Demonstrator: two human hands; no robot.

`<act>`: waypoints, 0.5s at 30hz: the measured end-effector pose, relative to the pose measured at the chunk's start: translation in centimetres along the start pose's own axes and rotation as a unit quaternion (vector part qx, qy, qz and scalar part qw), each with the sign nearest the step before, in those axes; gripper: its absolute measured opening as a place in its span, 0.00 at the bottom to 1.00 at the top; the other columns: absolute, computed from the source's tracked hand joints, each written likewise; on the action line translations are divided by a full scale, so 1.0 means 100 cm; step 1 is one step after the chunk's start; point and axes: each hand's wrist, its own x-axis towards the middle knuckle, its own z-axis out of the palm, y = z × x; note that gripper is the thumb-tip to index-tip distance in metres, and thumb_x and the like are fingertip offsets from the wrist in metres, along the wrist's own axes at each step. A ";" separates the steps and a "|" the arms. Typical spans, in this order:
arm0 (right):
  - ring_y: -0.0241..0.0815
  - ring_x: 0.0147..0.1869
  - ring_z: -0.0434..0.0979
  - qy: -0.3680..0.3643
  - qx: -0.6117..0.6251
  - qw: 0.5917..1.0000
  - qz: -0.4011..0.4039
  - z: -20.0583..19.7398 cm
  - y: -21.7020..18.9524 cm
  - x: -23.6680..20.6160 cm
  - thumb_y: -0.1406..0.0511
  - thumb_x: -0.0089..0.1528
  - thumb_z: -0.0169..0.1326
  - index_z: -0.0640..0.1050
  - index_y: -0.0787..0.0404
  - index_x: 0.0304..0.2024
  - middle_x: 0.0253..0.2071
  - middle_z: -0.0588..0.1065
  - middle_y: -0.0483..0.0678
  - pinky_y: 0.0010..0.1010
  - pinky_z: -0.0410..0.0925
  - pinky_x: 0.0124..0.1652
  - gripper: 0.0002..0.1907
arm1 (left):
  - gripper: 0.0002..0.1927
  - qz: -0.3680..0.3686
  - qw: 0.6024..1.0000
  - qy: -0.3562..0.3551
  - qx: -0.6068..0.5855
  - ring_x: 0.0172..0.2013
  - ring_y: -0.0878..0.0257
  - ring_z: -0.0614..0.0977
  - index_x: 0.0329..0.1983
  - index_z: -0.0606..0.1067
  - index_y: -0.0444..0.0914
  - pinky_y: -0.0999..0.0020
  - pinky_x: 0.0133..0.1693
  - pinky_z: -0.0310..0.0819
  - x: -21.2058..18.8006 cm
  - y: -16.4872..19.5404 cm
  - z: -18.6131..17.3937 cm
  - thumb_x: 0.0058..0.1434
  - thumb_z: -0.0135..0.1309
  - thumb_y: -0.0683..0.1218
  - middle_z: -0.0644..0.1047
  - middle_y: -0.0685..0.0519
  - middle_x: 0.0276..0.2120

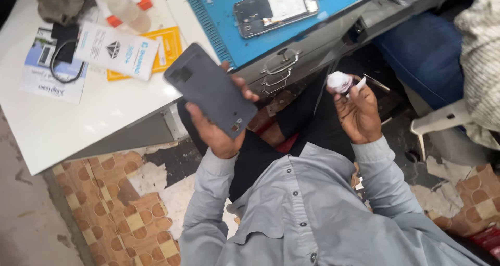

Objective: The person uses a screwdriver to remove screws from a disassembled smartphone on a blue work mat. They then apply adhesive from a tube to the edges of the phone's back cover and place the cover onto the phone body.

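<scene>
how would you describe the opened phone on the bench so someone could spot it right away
Start at the blue work mat on top of the grey metal drawer unit, above the person's two hands. The opened phone lies flat on that mat, apart from both hands. Unlike the dark grey back cover in the left hand, it shows exposed insides with a pale rectangular panel.
</scene>
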 end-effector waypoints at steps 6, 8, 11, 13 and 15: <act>0.53 0.60 0.81 -0.079 -0.036 0.995 0.048 0.006 0.016 0.004 0.70 0.74 0.52 0.69 0.72 0.60 0.57 0.76 0.64 0.33 0.79 0.56 0.15 | 0.49 -0.093 0.992 -0.068 0.048 0.45 0.56 0.79 0.75 0.59 0.30 0.59 0.49 0.76 -0.003 -0.006 -0.005 0.70 0.42 0.74 0.69 0.41 0.67; 0.53 0.57 0.82 -0.093 -0.053 0.990 0.094 0.001 0.020 0.009 0.69 0.72 0.53 0.69 0.72 0.59 0.55 0.77 0.64 0.33 0.79 0.53 0.16 | 0.48 -0.145 0.984 -0.102 -0.007 0.45 0.56 0.80 0.76 0.59 0.31 0.58 0.50 0.76 -0.008 -0.019 -0.010 0.69 0.43 0.73 0.66 0.42 0.73; 0.50 0.55 0.83 -0.105 -0.073 0.980 0.153 -0.012 0.027 0.015 0.68 0.71 0.54 0.70 0.73 0.57 0.55 0.77 0.62 0.32 0.80 0.50 0.16 | 0.50 -0.240 0.961 -0.076 -0.111 0.45 0.54 0.80 0.74 0.59 0.30 0.56 0.50 0.76 -0.021 -0.039 -0.017 0.68 0.42 0.75 0.70 0.34 0.51; 0.47 0.53 0.83 -0.100 -0.092 0.976 0.168 -0.020 0.031 0.018 0.68 0.71 0.55 0.70 0.73 0.56 0.53 0.77 0.60 0.31 0.79 0.48 0.16 | 0.48 -0.221 0.964 -0.069 -0.135 0.45 0.55 0.80 0.74 0.60 0.29 0.58 0.50 0.76 -0.025 -0.047 -0.023 0.70 0.43 0.73 0.69 0.35 0.60; 0.45 0.50 0.83 -0.080 -0.119 0.976 0.164 -0.027 0.033 0.019 0.67 0.71 0.56 0.71 0.71 0.57 0.48 0.78 0.59 0.32 0.79 0.48 0.16 | 0.49 -0.205 0.968 -0.058 -0.134 0.46 0.56 0.79 0.74 0.61 0.27 0.59 0.52 0.76 -0.027 -0.050 -0.029 0.71 0.43 0.73 0.69 0.35 0.65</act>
